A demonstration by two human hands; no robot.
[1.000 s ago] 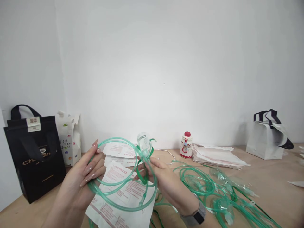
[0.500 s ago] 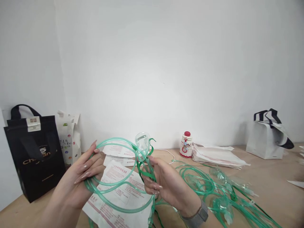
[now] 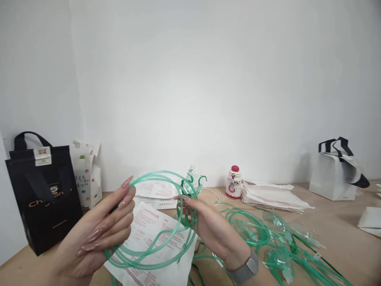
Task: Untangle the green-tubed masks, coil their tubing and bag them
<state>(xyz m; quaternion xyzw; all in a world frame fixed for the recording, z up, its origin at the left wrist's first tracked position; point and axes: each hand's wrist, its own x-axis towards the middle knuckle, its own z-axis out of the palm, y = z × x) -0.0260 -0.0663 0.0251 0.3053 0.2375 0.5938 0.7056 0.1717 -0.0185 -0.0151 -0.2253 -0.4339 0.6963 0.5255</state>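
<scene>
Green tube rolled in big loops, held up by two hands above the table
The left hand has long straight fingers and pinches one side of the loops; the right hand grips the other side, near the small clear mask. The loops look springy, so a loose grip could let them pop open and catch on the pile of tubes just beside the right arm. A white paper packet lies under them. The table is brown, the wall plain white, with a black bag at the left
</scene>
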